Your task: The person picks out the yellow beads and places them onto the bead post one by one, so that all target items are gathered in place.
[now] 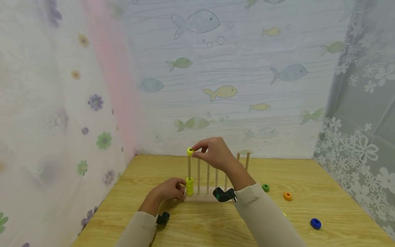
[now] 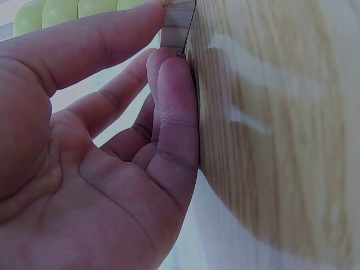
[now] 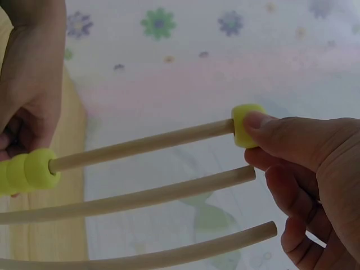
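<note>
Between thumb and forefinger, my right hand (image 1: pixel 218 156) pinches a yellow bead (image 3: pixel 242 125) at the top of the leftmost peg (image 1: pixel 189 167). The peg's tip enters the bead's hole in the right wrist view. Lower on that peg sits a stack of several yellow beads (image 1: pixel 189 187). My left hand (image 1: pixel 168 189) is at the left end of the peg rack's wooden base (image 1: pixel 200 198), beside the stack. In the left wrist view its thumb and curled fingers grip the base's end (image 2: pixel 177 25), low against the tabletop.
Bare wooden pegs (image 1: pixel 208 178) stand in a row right of the beaded one, partly behind my right arm. Loose on the table (image 1: pixel 234 226) at the right lie a green bead (image 1: pixel 265 187), an orange bead (image 1: pixel 287 196) and a blue bead (image 1: pixel 315 223). A yellow bit (image 1: pixel 284 214) peeks out beside my right sleeve.
</note>
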{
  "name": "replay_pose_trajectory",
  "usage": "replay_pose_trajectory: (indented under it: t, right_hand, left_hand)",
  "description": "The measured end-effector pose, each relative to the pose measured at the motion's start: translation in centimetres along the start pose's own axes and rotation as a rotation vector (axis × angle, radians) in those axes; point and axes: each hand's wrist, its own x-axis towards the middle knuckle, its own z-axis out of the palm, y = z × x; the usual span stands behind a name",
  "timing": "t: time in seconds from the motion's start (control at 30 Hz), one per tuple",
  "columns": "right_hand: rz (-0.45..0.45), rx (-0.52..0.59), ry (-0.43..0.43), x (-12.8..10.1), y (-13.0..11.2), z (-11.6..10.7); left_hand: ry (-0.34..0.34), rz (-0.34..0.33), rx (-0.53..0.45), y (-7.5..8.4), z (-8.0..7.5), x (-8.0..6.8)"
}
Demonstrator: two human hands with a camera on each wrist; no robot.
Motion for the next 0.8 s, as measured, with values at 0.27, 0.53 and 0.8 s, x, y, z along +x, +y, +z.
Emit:
replay_pose_trajectory:
  t: [0.27,0.53,0.8]
  right_hand:
    - [-0.014,-0.008,-0.001,0.21,0.05,0.29]
    - [-0.004,0.003,0.021,0.18,-0.20,0.24]
    - [0.009,0.014,0.009,0.17,-0.26,0.34]
  left_hand:
    - [0.005,-0.007,0.000,0.08,0.00,-0.16]
    - [0.001,0.002,0.000,0.02,-0.01,-0.14]
    - [0.004,-0.007,-0.013,0.12,-0.02,-0.20]
